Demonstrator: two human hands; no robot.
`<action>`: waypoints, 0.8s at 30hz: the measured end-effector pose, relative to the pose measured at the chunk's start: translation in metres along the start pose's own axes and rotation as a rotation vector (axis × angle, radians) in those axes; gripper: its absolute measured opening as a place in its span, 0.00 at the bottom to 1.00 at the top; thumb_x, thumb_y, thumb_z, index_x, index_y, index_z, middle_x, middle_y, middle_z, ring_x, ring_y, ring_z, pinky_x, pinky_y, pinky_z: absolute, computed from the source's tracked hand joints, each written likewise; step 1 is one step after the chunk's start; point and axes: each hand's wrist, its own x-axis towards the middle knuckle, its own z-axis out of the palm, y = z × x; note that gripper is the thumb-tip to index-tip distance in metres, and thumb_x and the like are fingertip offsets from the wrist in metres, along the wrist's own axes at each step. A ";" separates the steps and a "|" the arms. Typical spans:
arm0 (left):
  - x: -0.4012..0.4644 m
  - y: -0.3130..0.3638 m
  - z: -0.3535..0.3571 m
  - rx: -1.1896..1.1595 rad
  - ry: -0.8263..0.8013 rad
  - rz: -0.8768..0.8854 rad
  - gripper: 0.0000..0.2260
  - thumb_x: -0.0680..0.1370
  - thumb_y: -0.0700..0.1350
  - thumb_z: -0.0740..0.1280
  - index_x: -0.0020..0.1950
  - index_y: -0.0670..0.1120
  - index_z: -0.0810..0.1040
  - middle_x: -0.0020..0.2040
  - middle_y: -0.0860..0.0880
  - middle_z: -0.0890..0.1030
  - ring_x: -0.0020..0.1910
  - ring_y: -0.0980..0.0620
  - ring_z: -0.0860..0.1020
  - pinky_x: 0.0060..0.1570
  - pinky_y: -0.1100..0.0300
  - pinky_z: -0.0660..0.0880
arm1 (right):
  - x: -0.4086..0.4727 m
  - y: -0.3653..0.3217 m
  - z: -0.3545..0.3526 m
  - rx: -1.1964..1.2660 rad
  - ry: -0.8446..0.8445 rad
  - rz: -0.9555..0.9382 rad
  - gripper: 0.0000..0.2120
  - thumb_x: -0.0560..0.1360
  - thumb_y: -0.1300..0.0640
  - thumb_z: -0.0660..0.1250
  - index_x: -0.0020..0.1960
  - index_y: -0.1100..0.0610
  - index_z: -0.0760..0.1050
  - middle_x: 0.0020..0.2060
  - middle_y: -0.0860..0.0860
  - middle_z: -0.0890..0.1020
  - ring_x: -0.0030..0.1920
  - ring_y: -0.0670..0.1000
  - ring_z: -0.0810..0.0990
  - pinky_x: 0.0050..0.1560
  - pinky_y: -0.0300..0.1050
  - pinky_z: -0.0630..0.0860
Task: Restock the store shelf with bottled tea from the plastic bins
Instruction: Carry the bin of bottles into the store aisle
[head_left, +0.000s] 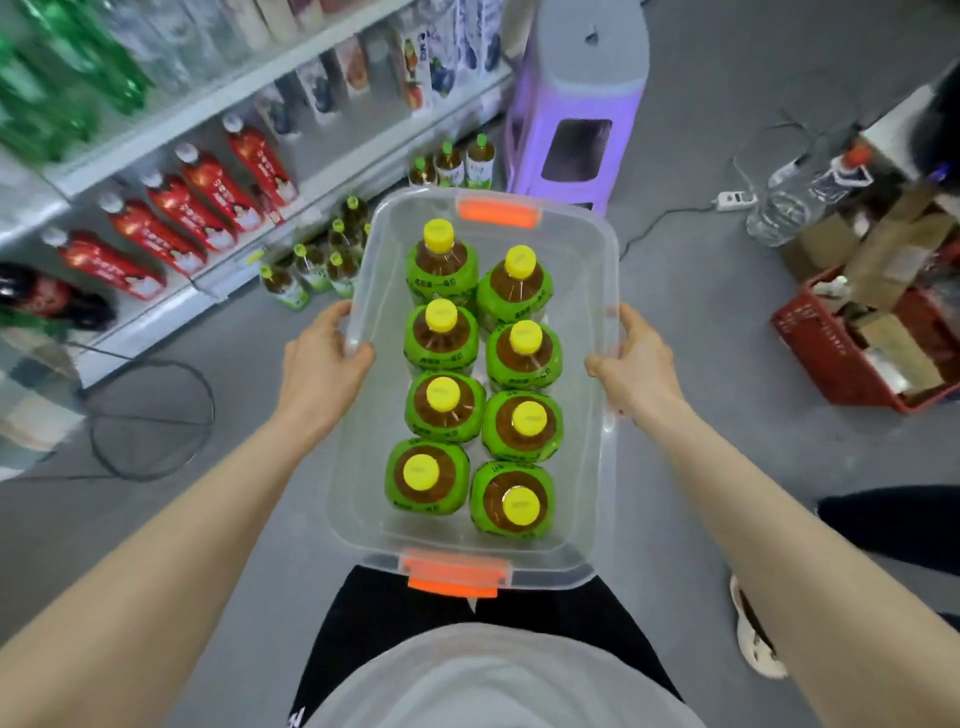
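The step in hand looks like the carry: a clear plastic bin (597, 291) with orange latches is held in the air, above the grey floor (701, 364) and in front of the person's body. The left hand (324, 358) curls over the rim of the bin's left long edge, thumb on top; the right hand (631, 358) grips the rim of the right long edge the same way, directly opposite — both closed on the rim, neither free.

Inside the bin stand eight tea bottles (441, 338) with yellow caps and green labels, upright in two rows of four, filling the middle and leaving a bare strip along each long wall.

The store shelf (171, 306) runs along the left, its lower tier lined with red-labelled bottles. More green-labelled tea bottles (311, 267) already stand in a loose group at the foot of the shelf, close to the bin's far left corner.

No bottle from this bin has been taken out yet, I judge. The next move calls for setting the bin down level near the shelf — tilting it would topple the rows — so that a hand comes free to lift bottles out.
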 end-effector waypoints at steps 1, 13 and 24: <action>0.024 0.008 0.002 -0.003 -0.003 -0.010 0.24 0.74 0.43 0.67 0.71 0.47 0.72 0.42 0.46 0.80 0.49 0.40 0.78 0.55 0.47 0.74 | 0.022 -0.013 -0.004 -0.009 -0.002 0.000 0.29 0.67 0.60 0.66 0.66 0.45 0.69 0.35 0.51 0.79 0.45 0.63 0.81 0.48 0.62 0.80; 0.339 0.106 0.009 -0.004 -0.077 0.122 0.22 0.71 0.48 0.65 0.65 0.49 0.75 0.48 0.41 0.83 0.48 0.38 0.80 0.48 0.50 0.75 | 0.272 -0.171 -0.033 0.012 0.100 0.056 0.28 0.65 0.58 0.64 0.65 0.46 0.70 0.37 0.53 0.80 0.43 0.64 0.80 0.43 0.62 0.81; 0.590 0.226 0.051 0.075 -0.088 0.246 0.25 0.69 0.50 0.63 0.66 0.47 0.74 0.41 0.42 0.82 0.44 0.37 0.80 0.45 0.50 0.72 | 0.486 -0.248 -0.076 0.084 0.124 0.163 0.33 0.62 0.52 0.61 0.67 0.40 0.65 0.44 0.53 0.83 0.42 0.64 0.82 0.44 0.60 0.81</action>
